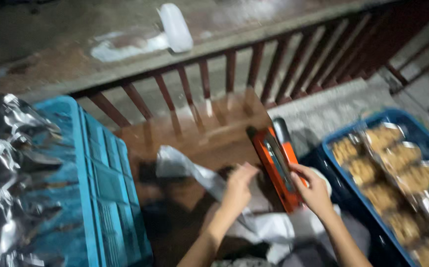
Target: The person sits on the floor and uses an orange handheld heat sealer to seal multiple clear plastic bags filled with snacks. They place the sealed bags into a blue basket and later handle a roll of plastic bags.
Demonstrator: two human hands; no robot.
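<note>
My left hand (237, 187) grips the edge of a crumpled clear plastic bag (184, 166) lying on a brown floor, just left of an orange, long-bodied sealing tool (275, 166). My right hand (312, 189) rests on the right side of that orange tool, fingers curled against it. The frame is blurred, so the exact grip is hard to make out.
A teal plastic crate (98, 184) with shiny silver wrapping (7, 168) stands at the left. A blue crate (340, 174) with several packed bags of light brown snacks (397, 163) sits at the right. A dark red railing (254, 69) runs across behind.
</note>
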